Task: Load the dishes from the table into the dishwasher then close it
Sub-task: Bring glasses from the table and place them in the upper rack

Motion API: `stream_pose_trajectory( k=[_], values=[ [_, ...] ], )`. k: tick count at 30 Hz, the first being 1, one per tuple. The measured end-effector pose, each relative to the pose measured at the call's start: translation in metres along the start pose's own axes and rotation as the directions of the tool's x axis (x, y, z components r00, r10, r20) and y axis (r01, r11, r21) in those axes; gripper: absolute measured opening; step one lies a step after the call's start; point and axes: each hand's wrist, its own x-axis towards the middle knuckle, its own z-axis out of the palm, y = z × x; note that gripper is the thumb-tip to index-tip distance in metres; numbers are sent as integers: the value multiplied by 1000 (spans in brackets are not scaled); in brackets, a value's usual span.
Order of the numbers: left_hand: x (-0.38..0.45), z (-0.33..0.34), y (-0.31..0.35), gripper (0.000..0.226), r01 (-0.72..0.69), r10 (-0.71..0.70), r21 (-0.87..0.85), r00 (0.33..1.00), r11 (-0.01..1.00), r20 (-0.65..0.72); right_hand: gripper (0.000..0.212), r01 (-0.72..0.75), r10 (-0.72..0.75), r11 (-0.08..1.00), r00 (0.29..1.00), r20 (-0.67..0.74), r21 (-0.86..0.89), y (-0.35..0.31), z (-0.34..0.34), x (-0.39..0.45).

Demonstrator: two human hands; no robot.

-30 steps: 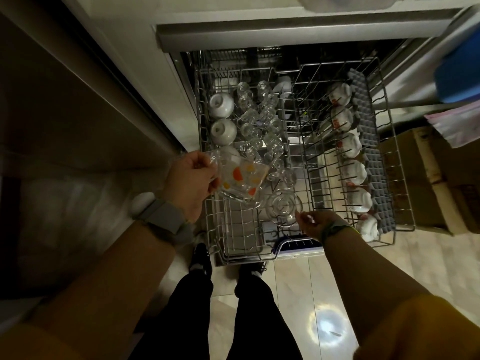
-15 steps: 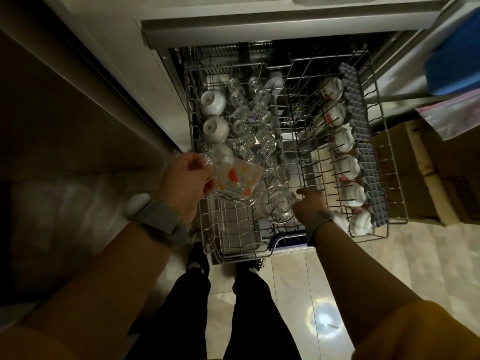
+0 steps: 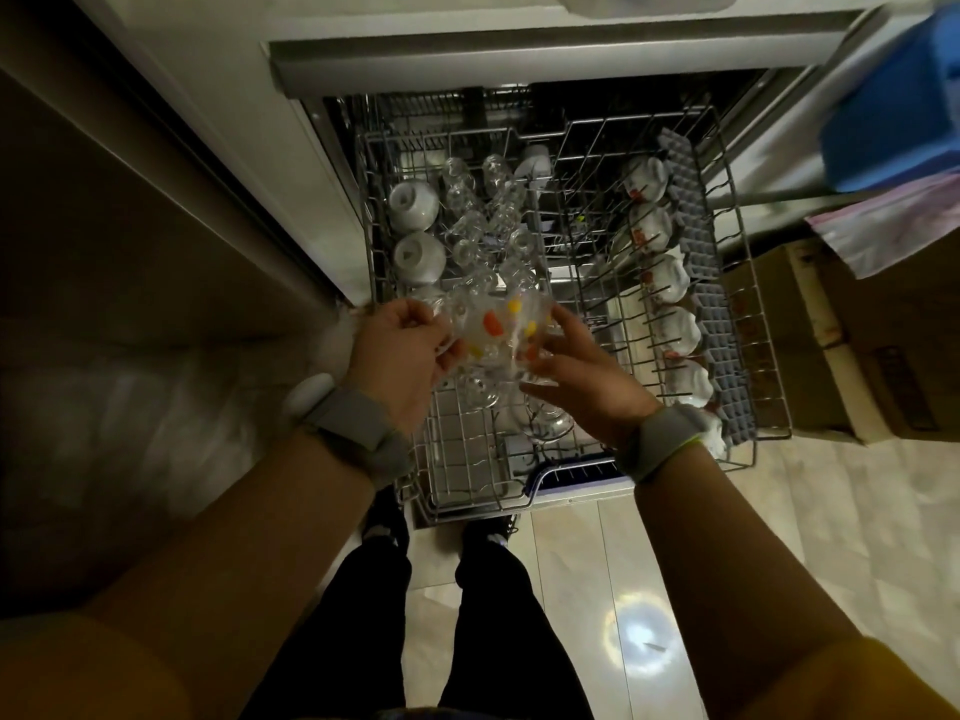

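Glass mug (image 3: 498,335) with the orange and yellow spots is up in the air over the front left part of the pulled-out dishwasher rack (image 3: 748,283), held between both hands. Left hand (image 3: 397,350) has its fingers curled round the mug's handle side, thumb tucked in, so it's a proper grip. Right hand (image 3: 576,366) has fingers reaching up along the mug's other side with the thumb under the base, so it's cupping and pinching it from the right. It's a bit blurry, so I can't tell exactly which fingertip sits where.

Both wrists have grey bands on them, and the left one has a white puck thing on it too.

Right below the mug there are clear glasses (image 3: 488,241) in two rows running toward the back of the rack, plus a bigger clear glass (image 3: 545,423) near the front. Two white bowls (image 3: 415,231) sit upside down along the left edge. Down the right side there's a row of white cups with red print (image 3: 660,272) leaning on the tines, next to a grey honeycomb strip (image 3: 701,283).

Off to the right of the rack there's a cardboard box (image 3: 831,345) on the tiled floor and something blue (image 3: 893,111) up top. The person's dark trousers and feet are just at the rack's front edge.
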Motion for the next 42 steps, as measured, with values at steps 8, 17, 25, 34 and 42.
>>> stream_pose_trajectory(
  k=[8,17,25,34,42],
  values=[
    [-11,23,-18,27,89,-74,-88,984,992,161,73,141,-95,976,961,-260,164,-7,11,-14],
    [-19,1,-10,11,-227,183,430,973,874,141,97,31,-124,983,842,-524,-183,-4,-3,-38],
    [-10,-25,5,7,-239,201,443,971,864,132,55,-250,-6,766,918,-396,-593,33,27,-28],
    [-13,-38,1,15,-235,170,399,967,887,190,102,-428,67,494,886,-458,-757,77,52,0],
    [-5,-54,8,18,-233,167,399,967,887,192,85,-436,72,324,896,-438,-839,93,64,3]
  ],
)
